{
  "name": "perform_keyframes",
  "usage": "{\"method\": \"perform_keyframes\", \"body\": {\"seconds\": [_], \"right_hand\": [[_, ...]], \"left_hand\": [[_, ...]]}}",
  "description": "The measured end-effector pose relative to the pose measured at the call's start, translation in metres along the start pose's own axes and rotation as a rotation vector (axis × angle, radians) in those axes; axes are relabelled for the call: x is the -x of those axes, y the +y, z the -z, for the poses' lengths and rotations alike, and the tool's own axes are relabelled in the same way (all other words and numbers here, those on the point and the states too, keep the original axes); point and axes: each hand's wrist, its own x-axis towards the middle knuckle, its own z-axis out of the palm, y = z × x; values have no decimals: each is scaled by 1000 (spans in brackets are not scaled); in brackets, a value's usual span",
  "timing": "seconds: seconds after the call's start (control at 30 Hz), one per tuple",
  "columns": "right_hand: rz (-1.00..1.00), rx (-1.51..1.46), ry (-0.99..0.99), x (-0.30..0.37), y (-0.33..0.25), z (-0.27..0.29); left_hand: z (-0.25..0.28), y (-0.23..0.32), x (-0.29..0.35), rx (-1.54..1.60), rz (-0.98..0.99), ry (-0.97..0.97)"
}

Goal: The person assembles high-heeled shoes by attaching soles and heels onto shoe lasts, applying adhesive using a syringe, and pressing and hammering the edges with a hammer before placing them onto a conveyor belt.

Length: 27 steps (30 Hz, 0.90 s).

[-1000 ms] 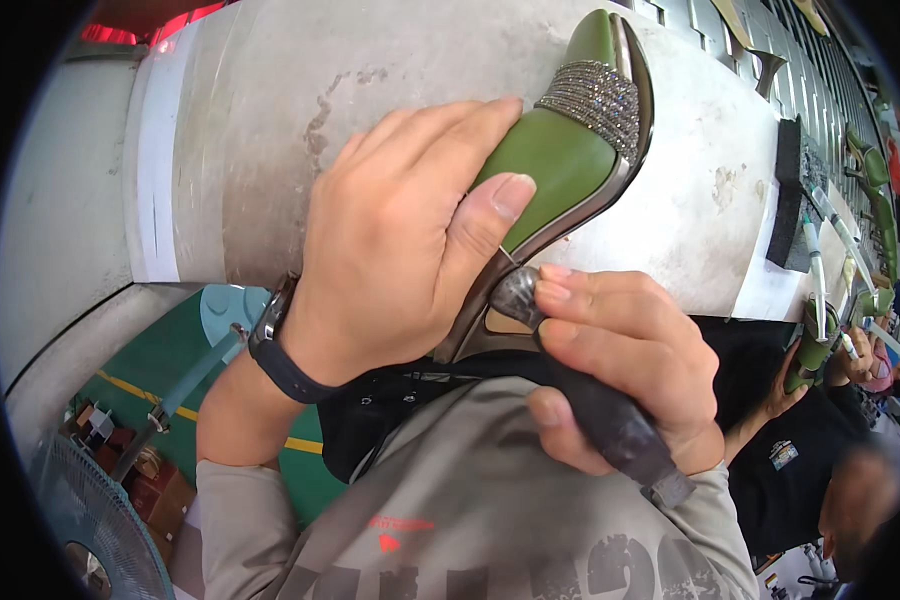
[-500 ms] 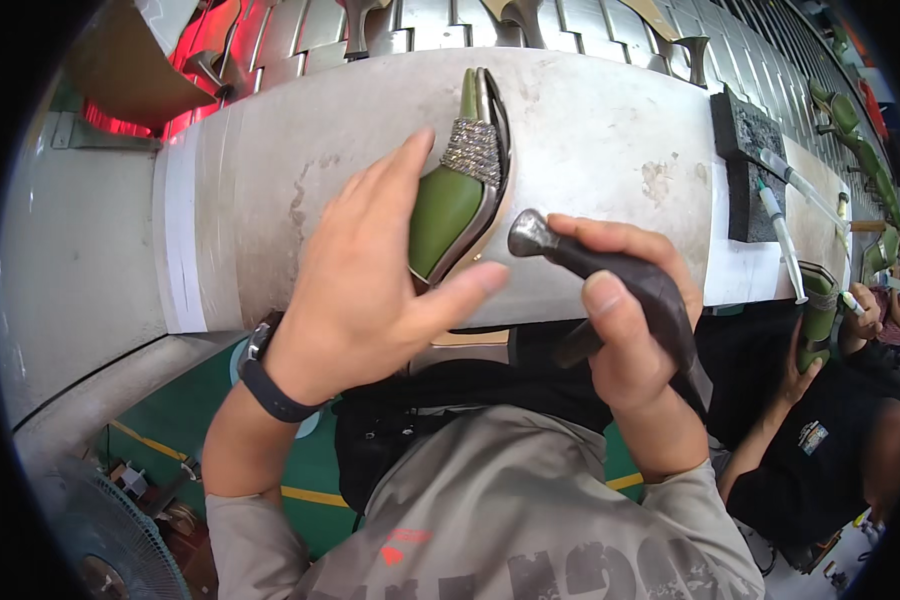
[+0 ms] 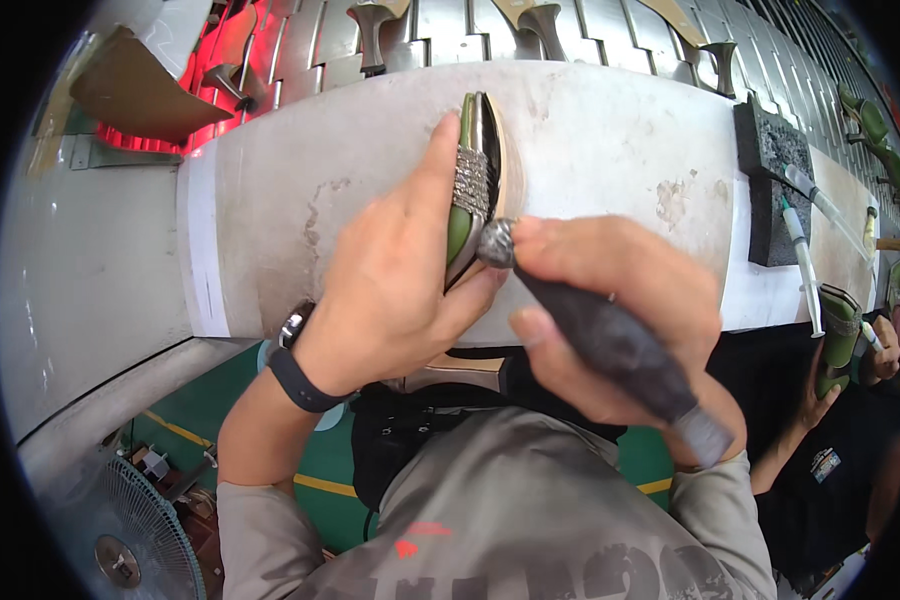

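A green pointed shoe (image 3: 458, 232) with a glittering silver band (image 3: 471, 182) stands tilted on its side on the worktable (image 3: 610, 150), its tan sole toward the right. My left hand (image 3: 380, 260) lies along its left side, thumb curled round the near end, and keeps hold of it. In my right hand (image 3: 630, 285) is a dark cobbler's hammer (image 3: 610, 340), gripped round its body. The hammer's round metal face (image 3: 497, 243) meets the shoe's sole edge near my left thumb; whether it presses there I cannot tell. Part of the shoe is hidden behind my left hand.
Beyond the table runs a metal slat conveyor (image 3: 450, 35) carrying several heeled soles, lit red at the left. A black foam block (image 3: 770, 180) and syringes (image 3: 798, 245) lie at the right. There a co-worker holds another green shoe (image 3: 842, 340). A fan (image 3: 120, 560) stands lower left.
My right hand has brought the hammer leftward against the shoe's edge. My left hand has closed in on the shoe and tipped it, covering more of its green side. The whole view has shifted slightly.
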Motion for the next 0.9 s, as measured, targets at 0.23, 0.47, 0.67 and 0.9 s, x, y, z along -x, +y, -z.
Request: {"method": "perform_keyframes", "body": {"seconds": [0.23, 0.47, 0.67, 0.9], "right_hand": [[216, 181, 130, 29, -8, -27], [-41, -276, 220, 54, 7, -27], [-40, -305, 188, 51, 11, -25], [-23, -226, -133, 8, 15, 9]], "left_hand": [[3, 4, 1, 6, 9, -18], [13, 20, 0, -20, 99, -123], [6, 22, -1, -71, 79, -110], [8, 17, -1, -77, 89, -113]]}}
